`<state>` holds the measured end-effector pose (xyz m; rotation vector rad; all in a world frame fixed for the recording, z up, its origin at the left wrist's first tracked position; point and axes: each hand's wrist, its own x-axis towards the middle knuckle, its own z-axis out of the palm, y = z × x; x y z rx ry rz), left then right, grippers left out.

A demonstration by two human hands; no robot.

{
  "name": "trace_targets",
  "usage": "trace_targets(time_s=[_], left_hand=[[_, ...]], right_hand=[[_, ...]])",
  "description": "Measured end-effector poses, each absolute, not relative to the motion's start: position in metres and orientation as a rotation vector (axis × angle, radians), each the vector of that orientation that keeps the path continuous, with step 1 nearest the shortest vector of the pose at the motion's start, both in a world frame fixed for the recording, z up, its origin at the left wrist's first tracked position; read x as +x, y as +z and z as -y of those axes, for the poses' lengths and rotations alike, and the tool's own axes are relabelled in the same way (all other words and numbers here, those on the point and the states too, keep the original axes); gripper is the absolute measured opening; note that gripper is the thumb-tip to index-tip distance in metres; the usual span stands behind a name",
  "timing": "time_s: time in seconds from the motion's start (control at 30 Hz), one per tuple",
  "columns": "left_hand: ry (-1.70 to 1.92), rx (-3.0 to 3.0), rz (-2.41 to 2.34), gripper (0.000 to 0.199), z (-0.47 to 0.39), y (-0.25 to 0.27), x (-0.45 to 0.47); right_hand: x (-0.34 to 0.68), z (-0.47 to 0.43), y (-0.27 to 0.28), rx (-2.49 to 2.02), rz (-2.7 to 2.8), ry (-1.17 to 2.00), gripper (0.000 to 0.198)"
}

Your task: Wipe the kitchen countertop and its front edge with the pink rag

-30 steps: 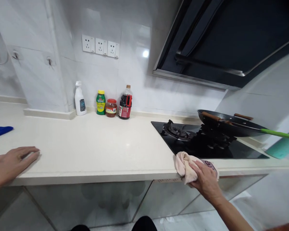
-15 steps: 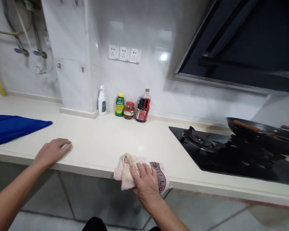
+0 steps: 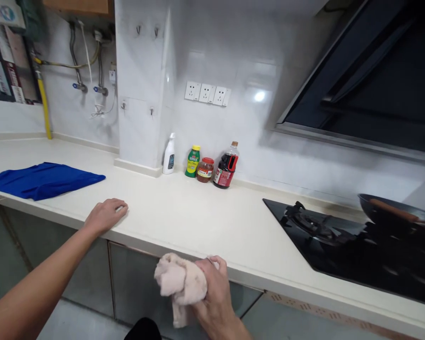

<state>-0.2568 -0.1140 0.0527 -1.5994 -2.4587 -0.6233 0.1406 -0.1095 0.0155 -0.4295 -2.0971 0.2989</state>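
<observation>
My right hand (image 3: 215,293) is wrapped round a bunched, pale pink cloth (image 3: 180,281) with brownish stains. Hand and cloth are just in front of the counter's front edge, over the grey cabinet doors. My left hand (image 3: 106,216) rests on the white countertop (image 3: 184,217) near its front edge, holding nothing, thumb a little apart from the fingers. Left of it on the counter lies a blue cloth (image 3: 46,181), spread out and wrinkled.
Against the wall stand a white spray bottle (image 3: 169,156), a green bottle with a yellow cap (image 3: 192,163), a red-lidded jar (image 3: 205,171) and a dark sauce bottle (image 3: 226,167). At right are a black gas hob (image 3: 336,264), a wok (image 3: 393,208) and an overhead range hood (image 3: 375,94).
My right hand has drawn the pale cloth off the countertop to its front side and bunched it up. The camera view has shifted left; my left hand stays on the counter.
</observation>
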Motion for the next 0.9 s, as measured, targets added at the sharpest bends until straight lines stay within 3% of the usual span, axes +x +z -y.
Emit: trace_targets(time_s=[0.13,0.27,0.57,0.67,0.77,0.9], left_hand=[[-0.622,-1.617,2.448,0.053,0.114,0.054,-0.256],[-0.614,-1.612,2.45,0.054,0.115,0.052,-0.255],[-0.667,-1.577,2.456,0.046,0.113,0.053,-0.251],[-0.745,-1.544,2.377,0.048,0.108,0.056,-0.199],[-1.043,-1.88,1.978,0.046,0.1,0.049,-0.102],[-1.045,-2.182,1.626,0.069,0.08,0.024,0.022]], right_hand=[[0.158,0.076,0.05,-0.829,2.015,0.553,0.032],[0.163,0.015,0.049,-1.185,1.948,0.388,0.06],[0.154,-0.002,0.027,-0.99,2.336,0.481,0.059],[0.162,-0.007,0.034,-0.887,2.37,0.688,0.069],[0.185,-0.021,0.033,-0.865,2.347,0.744,0.074],[0.243,-0.048,0.02,-0.998,2.411,0.297,0.067]])
